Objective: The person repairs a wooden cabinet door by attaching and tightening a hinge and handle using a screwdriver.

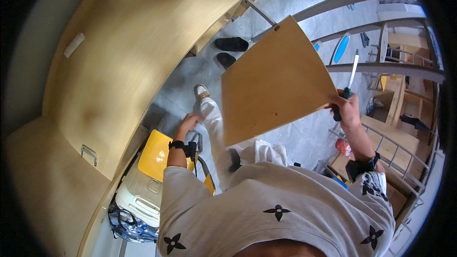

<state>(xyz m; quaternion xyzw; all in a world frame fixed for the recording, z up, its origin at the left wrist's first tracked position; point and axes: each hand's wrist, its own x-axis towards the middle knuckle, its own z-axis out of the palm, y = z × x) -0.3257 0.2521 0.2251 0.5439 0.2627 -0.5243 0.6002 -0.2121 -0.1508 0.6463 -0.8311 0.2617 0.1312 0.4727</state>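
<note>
My right hand grips the lower right corner of a flat wooden board, which hangs tilted in the air in front of me. Two small dark holes show in the board's face. The same hand is closed around a screwdriver with a dark handle, its pale shaft pointing up and away. Beside my left knee, my left hand hangs loose with nothing visible in it, fingers partly extended. Just below it is a yellow chair.
A large wooden cabinet with a metal handle takes up the left. Dark shoes lie on the grey floor beyond my foot. Metal bed frames and a ladder stand at right. A pale suitcase sits at lower left.
</note>
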